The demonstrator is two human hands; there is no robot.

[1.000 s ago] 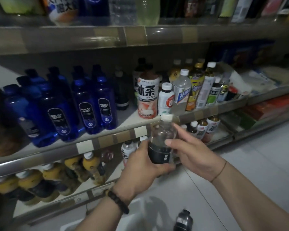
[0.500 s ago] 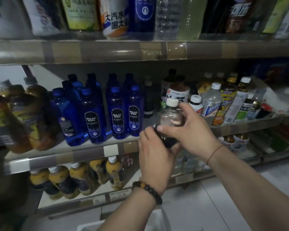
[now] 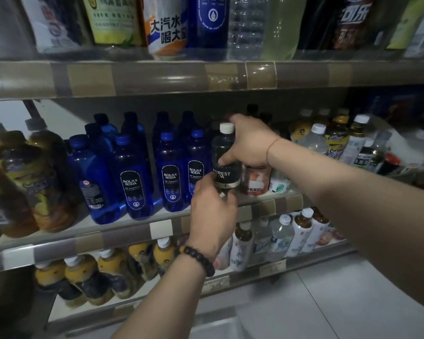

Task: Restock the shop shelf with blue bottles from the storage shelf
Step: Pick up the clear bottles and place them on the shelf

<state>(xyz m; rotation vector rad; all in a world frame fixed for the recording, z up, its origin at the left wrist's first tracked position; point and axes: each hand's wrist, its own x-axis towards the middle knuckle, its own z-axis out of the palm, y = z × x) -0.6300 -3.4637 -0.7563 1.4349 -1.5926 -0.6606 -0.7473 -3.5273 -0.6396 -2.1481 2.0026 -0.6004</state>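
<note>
shelf: blue bottles [image 3: 137, 177] are already standing several rows deep on the middle shelf [image 3: 123, 234] | left hand [image 3: 212, 211]: you are gripping the base of a dark white-capped bottle [image 3: 225, 160] | right hand [image 3: 251, 140]: you are clasping its upper body, holding it just right of the blue row | progress: looking well along; this one not yet set down.

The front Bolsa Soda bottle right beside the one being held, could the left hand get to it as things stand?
Probably not right away: the left hand is gripping the base of the Forest Soda bottle. The Bolsa Soda bottle stands at the shelf front with nothing before it, so the way looks free once released.
</note>
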